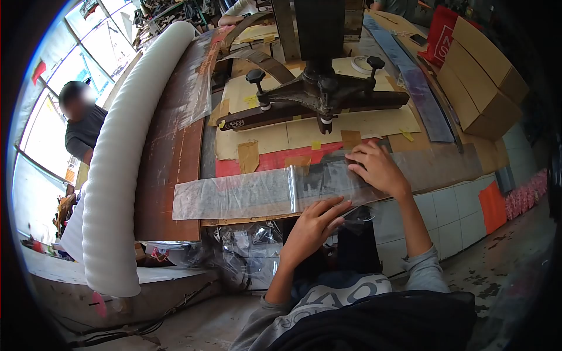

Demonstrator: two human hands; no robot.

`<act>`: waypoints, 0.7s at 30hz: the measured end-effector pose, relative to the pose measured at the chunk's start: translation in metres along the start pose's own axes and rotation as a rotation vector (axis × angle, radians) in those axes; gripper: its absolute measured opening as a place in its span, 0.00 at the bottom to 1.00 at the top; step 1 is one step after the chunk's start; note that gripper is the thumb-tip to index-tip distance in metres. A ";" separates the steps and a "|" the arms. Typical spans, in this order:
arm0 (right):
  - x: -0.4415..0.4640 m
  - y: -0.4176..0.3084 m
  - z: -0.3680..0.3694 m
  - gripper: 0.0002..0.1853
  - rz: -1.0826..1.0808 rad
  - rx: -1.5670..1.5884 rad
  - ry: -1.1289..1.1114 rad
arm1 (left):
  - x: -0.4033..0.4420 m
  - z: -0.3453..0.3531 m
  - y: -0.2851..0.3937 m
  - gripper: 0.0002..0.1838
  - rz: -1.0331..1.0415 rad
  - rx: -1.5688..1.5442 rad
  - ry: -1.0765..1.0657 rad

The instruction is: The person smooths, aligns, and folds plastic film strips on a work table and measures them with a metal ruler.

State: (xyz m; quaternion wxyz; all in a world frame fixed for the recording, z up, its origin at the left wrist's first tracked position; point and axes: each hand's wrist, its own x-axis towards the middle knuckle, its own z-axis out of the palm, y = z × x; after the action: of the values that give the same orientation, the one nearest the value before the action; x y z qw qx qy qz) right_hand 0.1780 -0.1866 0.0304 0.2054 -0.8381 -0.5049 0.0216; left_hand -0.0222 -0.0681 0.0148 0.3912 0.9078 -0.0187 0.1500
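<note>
Plastic strip (240, 195) lies under the loosely open right hand (380, 168).

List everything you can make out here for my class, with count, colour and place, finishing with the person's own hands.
Metal frame: one, dark, upper centre
Plastic film: at least one length, clear, across the centre
Thick roll: one, white, left
Board: one, reddish-brown, right of the roll
Pale sheets: at least two, cream, beneath the frame
Long strip: one, blue, upper right
Cardboard box: at least one, tan, right
Orange sheet: one, orange, lower right
Co-worker: one clearly, dark clothing, far left
Left hand: one, bare, at the film's near edge
Right hand: one, bare, on the film
</note>
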 end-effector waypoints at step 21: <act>0.073 0.030 0.047 0.16 -0.043 -0.130 0.131 | 0.049 -0.019 -0.047 0.20 -0.013 0.455 0.170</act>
State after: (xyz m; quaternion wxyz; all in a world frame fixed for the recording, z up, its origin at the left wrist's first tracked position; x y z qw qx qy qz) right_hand 0.2276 -0.1212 -0.0113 0.1835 -0.8383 -0.5085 -0.0703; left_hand 0.0270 -0.0179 0.0079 0.1778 0.9568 0.0544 0.2237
